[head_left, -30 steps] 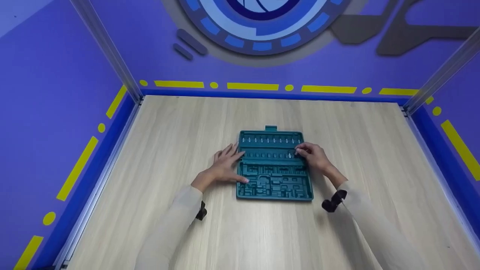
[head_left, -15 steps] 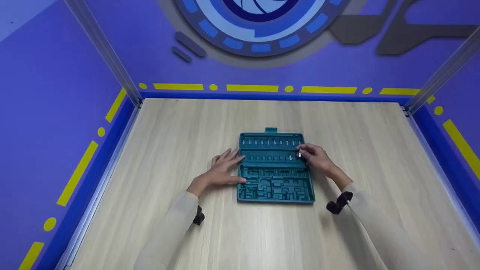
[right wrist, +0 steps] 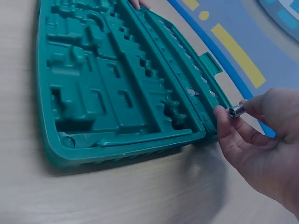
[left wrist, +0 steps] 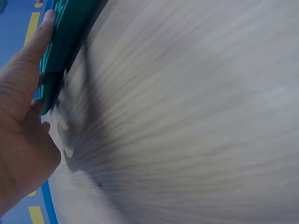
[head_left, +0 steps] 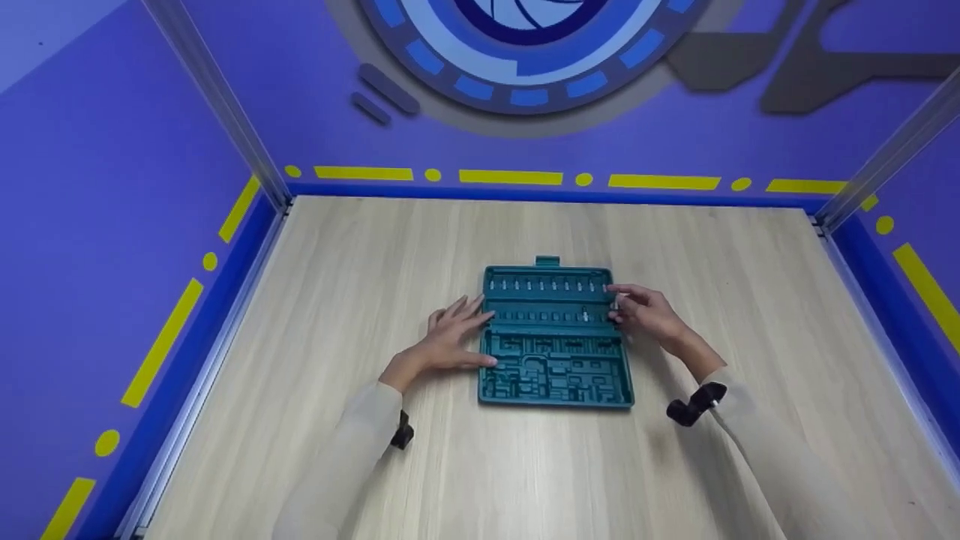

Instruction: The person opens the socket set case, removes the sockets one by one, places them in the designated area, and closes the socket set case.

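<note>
Right wrist view: right hand (right wrist: 261,140) pinches socket (right wrist: 236,111) beside tray (right wrist: 112,88).

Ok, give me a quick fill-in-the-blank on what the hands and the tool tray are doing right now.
1. The right hand pinches a small metal ____.
2. The left hand rests flat against the tray's ____ edge.
3. The green tray lies on a ____ table.

Missing words: socket; left; wooden

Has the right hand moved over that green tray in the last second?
Yes. The right hand, pinching a small metal bit, has drawn rightward off the tray's middle row to its right edge.
</note>
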`<state>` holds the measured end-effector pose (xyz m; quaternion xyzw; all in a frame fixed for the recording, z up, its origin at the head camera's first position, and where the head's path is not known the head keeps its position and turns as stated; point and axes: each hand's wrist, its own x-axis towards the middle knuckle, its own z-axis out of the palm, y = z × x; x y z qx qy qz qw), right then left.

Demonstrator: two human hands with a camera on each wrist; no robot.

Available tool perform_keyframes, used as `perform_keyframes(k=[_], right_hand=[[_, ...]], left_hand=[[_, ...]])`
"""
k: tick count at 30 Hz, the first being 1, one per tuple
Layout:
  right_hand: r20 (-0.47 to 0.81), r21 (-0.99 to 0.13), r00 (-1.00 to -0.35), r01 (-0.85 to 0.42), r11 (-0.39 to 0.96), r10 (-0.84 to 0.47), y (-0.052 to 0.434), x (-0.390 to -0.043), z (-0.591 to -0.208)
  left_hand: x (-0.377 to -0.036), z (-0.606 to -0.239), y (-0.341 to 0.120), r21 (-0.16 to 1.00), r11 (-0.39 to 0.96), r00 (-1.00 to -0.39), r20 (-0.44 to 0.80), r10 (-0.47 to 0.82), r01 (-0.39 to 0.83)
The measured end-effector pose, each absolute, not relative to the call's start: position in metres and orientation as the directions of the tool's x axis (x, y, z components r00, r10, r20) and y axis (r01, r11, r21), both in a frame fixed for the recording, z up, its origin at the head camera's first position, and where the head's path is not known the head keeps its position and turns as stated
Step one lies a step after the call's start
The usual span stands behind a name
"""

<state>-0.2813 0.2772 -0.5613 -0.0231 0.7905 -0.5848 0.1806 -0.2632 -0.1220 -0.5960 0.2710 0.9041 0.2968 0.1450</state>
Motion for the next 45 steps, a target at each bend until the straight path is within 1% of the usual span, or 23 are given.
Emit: perform_keyframes(k=[6, 11, 18, 23, 28, 33, 39, 45], right_hand=[[-0.267, -0.929, -0.938, 0.19, 0.317, -0.221, 0.282, -0.284, -0.561], [-0.282, -0.913, -0.933, 0.189, 0.361, -0.225, 0.286, -0.286, -0.559], [-0.258, -0.897, -0.934, 0.136, 0.421, -0.249, 0.291, -0.284, -0.562], [-0.247, -0.878, -0.935, 0.105, 0.468, -0.253, 0.293, -0.284, -0.567], [-0.212, -0.866, -0.941, 0.057, 0.497, -0.262, 0.296, -0.286, -0.569], [-0.206, -0.839, -0.951, 0.049, 0.542, -0.231, 0.3, -0.289, -0.573], [-0.182, -0.77, -0.962, 0.012, 0.637, -0.202, 0.299, -0.292, -0.58], [-0.138, -0.707, -0.966, -0.059, 0.704, -0.219, 0.297, -0.293, -0.585]], left_hand=[[-0.263, -0.596, -0.123, 0.614, 0.679, -0.813, -0.101, 0.573, 0.402], [-0.262, -0.592, -0.125, 0.59, 0.703, -0.824, -0.107, 0.556, 0.398], [-0.265, -0.59, -0.127, 0.5, 0.756, -0.839, -0.098, 0.535, 0.423], [-0.266, -0.59, -0.13, 0.486, 0.752, -0.834, -0.08, 0.546, 0.445], [-0.266, -0.588, -0.136, 0.468, 0.77, -0.847, -0.08, 0.526, 0.434], [-0.266, -0.588, -0.137, 0.495, 0.76, -0.846, -0.086, 0.526, 0.422], [-0.265, -0.59, -0.135, 0.531, 0.744, -0.845, -0.093, 0.526, 0.405], [-0.264, -0.591, -0.133, 0.546, 0.732, -0.841, -0.087, 0.534, 0.407]])
